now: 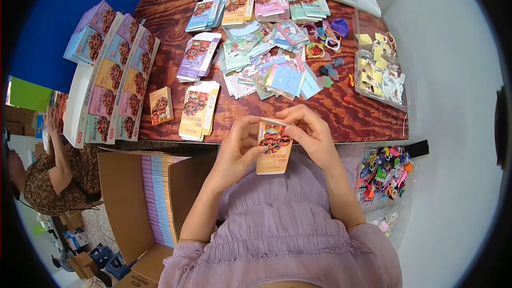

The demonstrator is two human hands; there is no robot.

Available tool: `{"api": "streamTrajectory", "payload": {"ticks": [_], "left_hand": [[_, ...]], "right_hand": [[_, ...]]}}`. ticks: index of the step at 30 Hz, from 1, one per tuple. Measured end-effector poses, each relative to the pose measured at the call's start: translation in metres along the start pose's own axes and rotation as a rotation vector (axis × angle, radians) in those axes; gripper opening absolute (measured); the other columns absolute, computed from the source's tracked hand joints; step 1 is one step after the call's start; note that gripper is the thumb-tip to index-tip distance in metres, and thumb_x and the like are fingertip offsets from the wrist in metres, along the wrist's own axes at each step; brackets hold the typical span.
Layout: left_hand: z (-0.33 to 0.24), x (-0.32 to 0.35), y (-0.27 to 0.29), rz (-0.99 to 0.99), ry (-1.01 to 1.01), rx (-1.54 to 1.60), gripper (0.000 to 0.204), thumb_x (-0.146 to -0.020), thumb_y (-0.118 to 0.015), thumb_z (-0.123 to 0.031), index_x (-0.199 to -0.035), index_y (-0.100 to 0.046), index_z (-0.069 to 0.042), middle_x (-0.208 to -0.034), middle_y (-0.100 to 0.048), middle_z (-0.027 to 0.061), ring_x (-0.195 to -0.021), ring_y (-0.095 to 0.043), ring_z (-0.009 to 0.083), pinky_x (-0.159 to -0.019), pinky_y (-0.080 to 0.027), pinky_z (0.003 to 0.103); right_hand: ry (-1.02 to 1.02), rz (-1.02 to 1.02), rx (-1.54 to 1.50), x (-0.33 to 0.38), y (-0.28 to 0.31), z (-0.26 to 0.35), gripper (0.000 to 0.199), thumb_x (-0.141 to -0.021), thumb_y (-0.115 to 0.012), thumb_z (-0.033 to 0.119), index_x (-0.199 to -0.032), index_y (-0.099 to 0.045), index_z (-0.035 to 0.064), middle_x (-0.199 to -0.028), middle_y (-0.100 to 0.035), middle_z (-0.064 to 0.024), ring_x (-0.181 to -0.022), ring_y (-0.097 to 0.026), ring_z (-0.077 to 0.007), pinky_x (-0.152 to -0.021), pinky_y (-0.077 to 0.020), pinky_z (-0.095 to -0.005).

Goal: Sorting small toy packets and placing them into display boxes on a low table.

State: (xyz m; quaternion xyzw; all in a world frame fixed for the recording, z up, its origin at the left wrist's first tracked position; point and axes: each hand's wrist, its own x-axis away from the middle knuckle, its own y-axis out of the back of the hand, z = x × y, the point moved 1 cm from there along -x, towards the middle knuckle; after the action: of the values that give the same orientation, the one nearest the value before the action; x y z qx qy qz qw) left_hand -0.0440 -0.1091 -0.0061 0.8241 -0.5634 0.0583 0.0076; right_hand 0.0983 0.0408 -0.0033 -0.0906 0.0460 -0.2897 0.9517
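Note:
Just in front of the table's near edge I hold a small orange printed card box (274, 157) upright. My left hand (238, 146) grips its left side, the thumb across the front. My right hand (309, 132) pinches its top right edge, where a pale flap shows between the fingers; the box's inside is hidden. Stacks of flattened orange boxes (197, 112) and purple boxes (198, 56) lie beyond my left hand. A closed orange box (161, 105) sits left of them. Past my hands spreads a pile of patterned cards and packets (272, 66).
Display trays of small boxes (114, 77) stand at left; flat stacks (261, 8) line the back. A clear bin of yellow and white pieces (380, 69) is at right, a basket of colourful trinkets (385, 173) below. A carton (128, 197) stands lower left, another person (58, 181) beyond.

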Motion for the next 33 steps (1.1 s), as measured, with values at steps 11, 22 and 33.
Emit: {"api": "streamTrajectory", "payload": {"ticks": [11, 22, 33], "left_hand": [[-0.016, 0.003, -0.007, 0.070, 0.093, -0.145, 0.071, -0.088, -0.066, 0.006, -0.148, -0.031, -0.008, -0.118, -0.061, 0.0129, -0.100, -0.066, 0.0188, -0.078, -0.054, 0.030], [-0.011, 0.007, -0.002, 0.058, 0.107, 0.002, 0.074, -0.086, -0.065, 0.011, -0.149, -0.032, -0.007, -0.116, -0.061, 0.0124, -0.099, -0.066, 0.0167, -0.079, -0.053, 0.027], [0.006, -0.004, 0.016, 0.073, 0.050, 0.370, 0.052, -0.101, -0.048, -0.006, -0.150, -0.034, -0.004, -0.131, -0.060, 0.0144, -0.119, -0.058, 0.0181, -0.100, -0.048, 0.033]], "right_hand": [[-0.155, -0.128, 0.028, -0.001, 0.003, -0.003, 0.009, -0.090, -0.069, 0.004, -0.089, -0.061, 0.0002, -0.081, -0.067, -0.0029, -0.073, -0.061, -0.0042, -0.063, -0.0482, -0.0198], [-0.109, 0.093, 0.188, 0.006, 0.017, 0.002, 0.014, -0.087, -0.068, -0.002, -0.100, -0.070, -0.0040, -0.103, -0.069, -0.0097, -0.089, -0.066, -0.0126, -0.075, -0.0528, -0.0244], [-0.142, -0.103, -0.156, -0.001, 0.014, -0.012, 0.026, -0.094, -0.063, 0.007, -0.119, -0.059, -0.0014, -0.102, -0.067, -0.0071, -0.087, -0.067, -0.0118, -0.071, -0.0561, -0.0245]]}}
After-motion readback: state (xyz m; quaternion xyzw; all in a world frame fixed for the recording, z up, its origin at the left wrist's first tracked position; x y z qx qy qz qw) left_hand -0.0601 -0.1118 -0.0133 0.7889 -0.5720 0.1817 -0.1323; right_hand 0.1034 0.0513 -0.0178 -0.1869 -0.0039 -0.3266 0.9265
